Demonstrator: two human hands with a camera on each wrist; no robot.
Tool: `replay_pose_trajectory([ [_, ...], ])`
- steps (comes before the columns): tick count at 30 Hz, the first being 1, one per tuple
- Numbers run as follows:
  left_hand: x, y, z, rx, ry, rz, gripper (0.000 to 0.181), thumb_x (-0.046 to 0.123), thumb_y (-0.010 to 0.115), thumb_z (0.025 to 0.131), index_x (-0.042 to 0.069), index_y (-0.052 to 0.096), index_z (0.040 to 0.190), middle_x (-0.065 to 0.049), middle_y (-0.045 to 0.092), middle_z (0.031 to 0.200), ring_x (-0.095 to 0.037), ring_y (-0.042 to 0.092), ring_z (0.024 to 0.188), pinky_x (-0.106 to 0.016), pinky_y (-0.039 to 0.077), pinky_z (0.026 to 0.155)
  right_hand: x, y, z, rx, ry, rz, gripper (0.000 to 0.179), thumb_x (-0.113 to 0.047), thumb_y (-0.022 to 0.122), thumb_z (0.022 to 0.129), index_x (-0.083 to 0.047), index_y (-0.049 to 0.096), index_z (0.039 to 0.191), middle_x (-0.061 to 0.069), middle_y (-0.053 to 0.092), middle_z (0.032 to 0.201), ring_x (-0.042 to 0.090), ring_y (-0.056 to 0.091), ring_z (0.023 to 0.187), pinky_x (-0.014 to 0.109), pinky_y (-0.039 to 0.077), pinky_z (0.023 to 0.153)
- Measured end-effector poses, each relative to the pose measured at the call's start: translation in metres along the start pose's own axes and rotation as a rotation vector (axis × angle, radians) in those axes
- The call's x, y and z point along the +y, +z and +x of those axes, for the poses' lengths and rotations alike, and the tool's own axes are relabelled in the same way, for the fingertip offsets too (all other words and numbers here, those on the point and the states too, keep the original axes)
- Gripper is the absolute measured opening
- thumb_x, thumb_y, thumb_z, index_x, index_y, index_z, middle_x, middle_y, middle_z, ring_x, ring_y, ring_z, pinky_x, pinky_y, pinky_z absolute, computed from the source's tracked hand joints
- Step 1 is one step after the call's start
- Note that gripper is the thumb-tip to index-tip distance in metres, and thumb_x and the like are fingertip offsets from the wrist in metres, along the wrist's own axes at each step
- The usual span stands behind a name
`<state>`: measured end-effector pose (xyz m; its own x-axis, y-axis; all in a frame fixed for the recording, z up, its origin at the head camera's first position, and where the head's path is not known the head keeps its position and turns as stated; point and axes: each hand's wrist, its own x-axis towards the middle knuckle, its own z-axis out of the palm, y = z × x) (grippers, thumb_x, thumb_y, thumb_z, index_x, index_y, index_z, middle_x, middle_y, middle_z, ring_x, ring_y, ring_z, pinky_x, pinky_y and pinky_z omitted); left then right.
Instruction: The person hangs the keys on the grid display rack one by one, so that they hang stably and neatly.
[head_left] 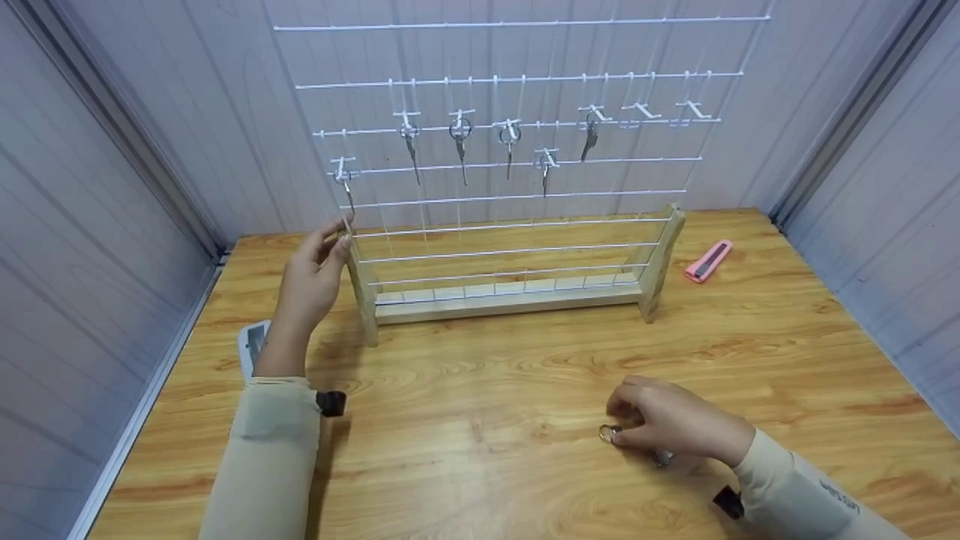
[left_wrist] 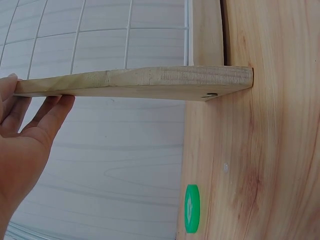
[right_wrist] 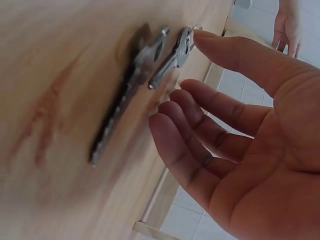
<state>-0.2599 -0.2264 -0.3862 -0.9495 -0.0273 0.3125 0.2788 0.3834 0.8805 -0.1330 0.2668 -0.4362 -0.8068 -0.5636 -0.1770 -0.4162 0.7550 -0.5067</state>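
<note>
A white wire grid rack (head_left: 495,199) stands on a wooden base, with several keys (head_left: 463,150) hanging by rings from its hooks. My left hand (head_left: 311,277) grips the upper end of the rack's left wooden side board (left_wrist: 150,80), thumb on one face and fingers on the other. Low over the table at the right is my right hand (head_left: 671,420), its fingers loosely bent and apart from the thumb. One key (right_wrist: 172,62) with a ring (head_left: 606,433) lies by the thumb tip; whether they touch I cannot tell. Another key (right_wrist: 117,107) rests on the wood beside it.
To the right of the rack lies a pink box cutter (head_left: 709,261). A pale grey object (head_left: 246,349) is partly hidden behind the left forearm. The left wrist view shows a green disc-shaped object (left_wrist: 192,209) on the table (left_wrist: 285,165). Grey panel walls (head_left: 112,187) enclose the table's back and sides.
</note>
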Motion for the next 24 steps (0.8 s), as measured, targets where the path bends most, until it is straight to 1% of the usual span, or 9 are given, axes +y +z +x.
replay_pose_trajectory([
  [4,0.0,-0.001,0.0,0.006,-0.001,0.007,0.047,0.03,0.052,0.114,0.013,0.053,0.158,-0.009,0.053,0.163,-0.028,0.052,0.152,-0.047,0.047,0.127,0.002,0.003,0.002,0.007,0.0,0.029,0.027,-0.036,0.082,0.095,-0.014,0.073,0.108,-0.004,0.068,0.102,0.004,0.061,0.088,0.023,0.054,0.073],
  [9,0.001,-0.002,0.0,0.012,0.002,0.007,0.046,0.03,0.053,0.113,0.013,0.054,0.157,-0.01,0.054,0.162,-0.029,0.052,0.151,-0.047,0.047,0.127,0.005,0.004,0.002,0.031,-0.025,0.059,0.025,-0.034,0.083,0.095,-0.014,0.073,0.105,-0.004,0.069,0.099,0.003,0.061,0.086,0.021,0.055,0.072],
  [17,0.002,-0.001,0.0,0.007,0.023,-0.006,0.045,0.029,0.053,0.113,0.014,0.055,0.156,-0.005,0.054,0.163,-0.028,0.052,0.152,-0.045,0.048,0.126,0.007,0.007,0.002,0.039,-0.024,0.099,0.023,-0.034,0.083,0.095,-0.016,0.072,0.105,-0.005,0.069,0.097,0.0,0.061,0.085,0.02,0.055,0.072],
  [21,0.001,-0.001,0.0,0.007,0.027,-0.011,0.045,0.027,0.053,0.113,0.011,0.055,0.155,-0.007,0.054,0.163,-0.029,0.053,0.151,-0.046,0.048,0.126,0.007,0.01,0.001,0.041,-0.03,0.118,0.021,-0.033,0.082,0.096,-0.016,0.072,0.101,-0.006,0.069,0.092,-0.004,0.058,0.08,0.019,0.054,0.07],
  [24,0.0,0.001,-0.001,0.004,0.026,-0.014,0.045,0.026,0.053,0.113,0.009,0.055,0.155,-0.011,0.055,0.161,-0.031,0.053,0.15,-0.047,0.049,0.126,0.007,0.013,0.0,0.041,-0.028,0.126,0.02,-0.033,0.082,0.096,-0.016,0.072,0.099,-0.008,0.067,0.088,-0.005,0.057,0.078,0.019,0.053,0.068],
])
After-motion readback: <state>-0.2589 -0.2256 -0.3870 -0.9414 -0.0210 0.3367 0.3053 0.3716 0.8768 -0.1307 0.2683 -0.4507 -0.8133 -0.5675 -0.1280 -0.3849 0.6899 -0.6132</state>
